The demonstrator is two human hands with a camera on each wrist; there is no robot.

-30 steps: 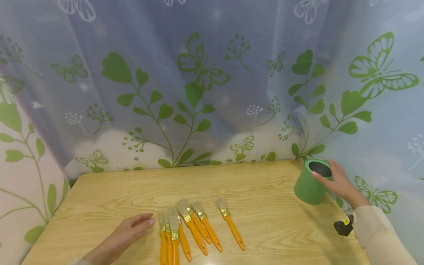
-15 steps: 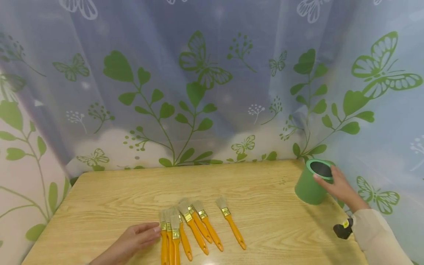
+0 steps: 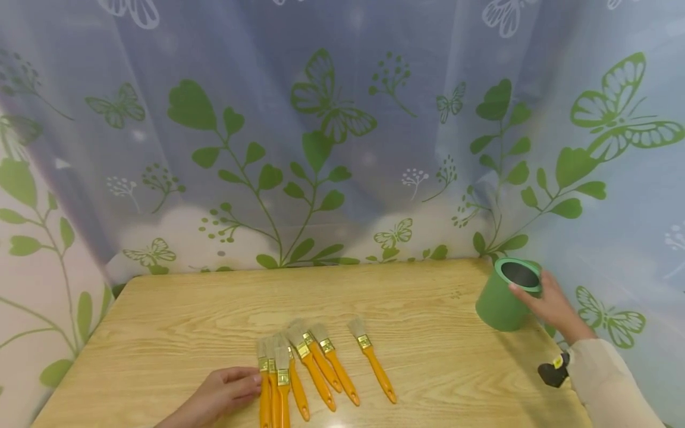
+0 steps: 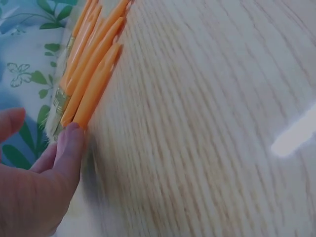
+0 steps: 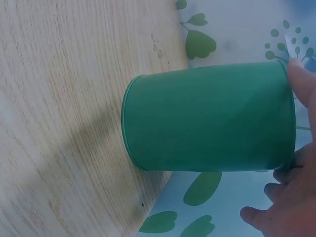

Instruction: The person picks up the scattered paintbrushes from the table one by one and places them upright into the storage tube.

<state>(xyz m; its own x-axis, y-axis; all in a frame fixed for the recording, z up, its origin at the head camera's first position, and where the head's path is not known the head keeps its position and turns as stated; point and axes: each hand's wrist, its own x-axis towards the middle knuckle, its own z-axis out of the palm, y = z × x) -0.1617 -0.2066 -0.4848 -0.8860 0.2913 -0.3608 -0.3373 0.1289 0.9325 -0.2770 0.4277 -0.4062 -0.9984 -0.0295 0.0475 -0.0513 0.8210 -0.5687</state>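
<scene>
Several paintbrushes (image 3: pixel 309 362) with orange handles, brass-coloured ferrules and pale bristles lie on the wooden table (image 3: pixel 187 321), bristles pointing away. My left hand (image 3: pixel 225 392) lies beside the leftmost brush; its fingertips touch that brush's orange handle (image 4: pixel 98 86) near the ferrule in the left wrist view, while the thumb stays apart. A single paintbrush (image 3: pixel 374 362) rests a little to the right of the group. At the table's far right corner stands an upright green can (image 3: pixel 499 303) with a dark inside. My right hand (image 3: pixel 556 309) grips it at the rim, thumb on the near side.
A patterned curtain (image 3: pixel 342 178) with green leaves and butterflies hangs behind the table and along both sides. Near the right edge, by the right sleeve (image 3: pixel 610 380), is a small black object (image 3: pixel 553 370) with a yellow spot.
My left hand has moved right and slightly toward me until its fingertips reached the leftmost paintbrush. The right hand stays at the can, and the brushes lie as before.
</scene>
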